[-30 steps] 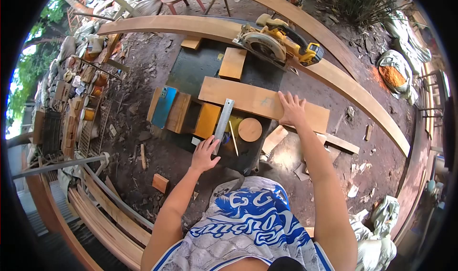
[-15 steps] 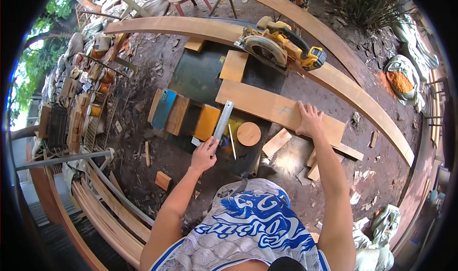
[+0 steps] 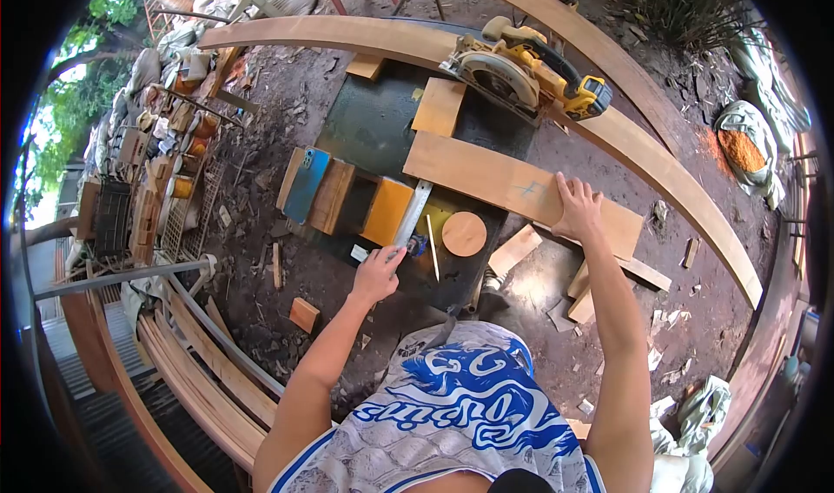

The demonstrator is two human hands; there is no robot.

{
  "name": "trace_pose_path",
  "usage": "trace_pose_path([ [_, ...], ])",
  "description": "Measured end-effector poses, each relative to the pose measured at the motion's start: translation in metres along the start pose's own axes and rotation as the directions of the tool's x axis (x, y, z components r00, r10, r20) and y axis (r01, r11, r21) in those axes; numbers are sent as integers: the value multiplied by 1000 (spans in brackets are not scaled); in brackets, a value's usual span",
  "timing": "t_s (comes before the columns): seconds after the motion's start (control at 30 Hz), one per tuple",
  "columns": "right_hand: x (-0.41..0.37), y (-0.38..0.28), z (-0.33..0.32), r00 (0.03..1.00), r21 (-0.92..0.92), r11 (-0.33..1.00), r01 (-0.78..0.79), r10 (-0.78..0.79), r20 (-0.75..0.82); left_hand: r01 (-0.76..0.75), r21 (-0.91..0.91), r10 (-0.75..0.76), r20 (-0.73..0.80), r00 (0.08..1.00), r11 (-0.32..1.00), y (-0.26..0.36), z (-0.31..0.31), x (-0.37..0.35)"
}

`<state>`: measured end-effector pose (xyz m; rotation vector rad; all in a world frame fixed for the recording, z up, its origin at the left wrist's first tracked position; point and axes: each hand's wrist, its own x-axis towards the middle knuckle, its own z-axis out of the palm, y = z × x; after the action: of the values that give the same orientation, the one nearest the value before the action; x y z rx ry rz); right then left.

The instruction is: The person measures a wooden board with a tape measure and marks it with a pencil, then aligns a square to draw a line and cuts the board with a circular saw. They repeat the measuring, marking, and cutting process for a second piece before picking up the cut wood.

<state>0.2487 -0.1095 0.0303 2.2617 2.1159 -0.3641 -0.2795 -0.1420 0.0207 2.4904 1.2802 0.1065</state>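
Observation:
My left hand [image 3: 378,274] is closed at the near end of a metal ruler [image 3: 412,215], which lies alongside an orange-yellow wood block [image 3: 387,212] with its far end at the edge of a wooden board [image 3: 479,173]. My right hand [image 3: 580,208] grips that board across its width near the right end, close to blue pencil-like marks [image 3: 528,189]. A thin pale stick [image 3: 432,248] and a round wooden disc [image 3: 464,234] lie right of the ruler. Left of the yellow block are a brown wood block [image 3: 332,198] and a blue phone [image 3: 307,185].
A yellow circular saw [image 3: 521,69] rests on a long curved plank [image 3: 669,176] beyond the board. Wood offcuts [image 3: 515,250] lie near my feet. Long timbers [image 3: 204,367] are stacked at lower left, and a crate [image 3: 109,225] stands at far left.
My left hand has lowered the ruler, and its far end has moved from above the board to the board's near edge. My right hand stays on the board.

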Motion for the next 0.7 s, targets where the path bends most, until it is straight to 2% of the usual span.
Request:
trace_pose_path([
  [0.13, 0, -2, 2, 999, 24, 999, 23, -22, -31, 48, -60, -46, 29, 998, 997, 11, -10, 2],
  [0.2, 1, 0, 0, 1000, 14, 1000, 16, -16, -13, 119, -86, -125, -68, 990, 989, 28, -22, 16],
  [0.23, 3, 0, -1, 1000, 7, 1000, 18, -18, 2, 108, -90, -115, -70, 991, 990, 30, -18, 29],
  [0.3, 2, 0, 1, 1000, 9, 1000, 11, -11, 5, 18, -158, -61, -267, 962, 987, 33, -8, 67],
  [0.33, 4, 1, 2, 1000, 13, 1000, 13, -13, 8, -41, -123, -1, -328, 945, 992, 38, -5, 96],
  [0.4, 3, 2, 4, 1000, 4, 1000, 18, -18, -11, -150, -157, 95, -312, 945, 976, 48, 1, 159],
  [0.47, 1, 0, 6, 1000, -7, 1000, 12, -13, -23, -234, 73, 245, -304, 921, 969, 60, -2, 221],
  [0.5, 3, -1, 4, 1000, -1, 1000, 14, -14, 4, -246, 59, 252, -305, 919, 968, 59, -2, 244],
  [0.6, 4, -1, -1, 999, 1, 1000, 1, -1, 44, -365, 247, 375, 7, 927, 898, 49, 7, 294],
  [0.7, 0, -1, 0, 997, 15, 1000, -27, 26, 70, -431, 141, 429, 44, 902, 891, 40, 9, 304],
])
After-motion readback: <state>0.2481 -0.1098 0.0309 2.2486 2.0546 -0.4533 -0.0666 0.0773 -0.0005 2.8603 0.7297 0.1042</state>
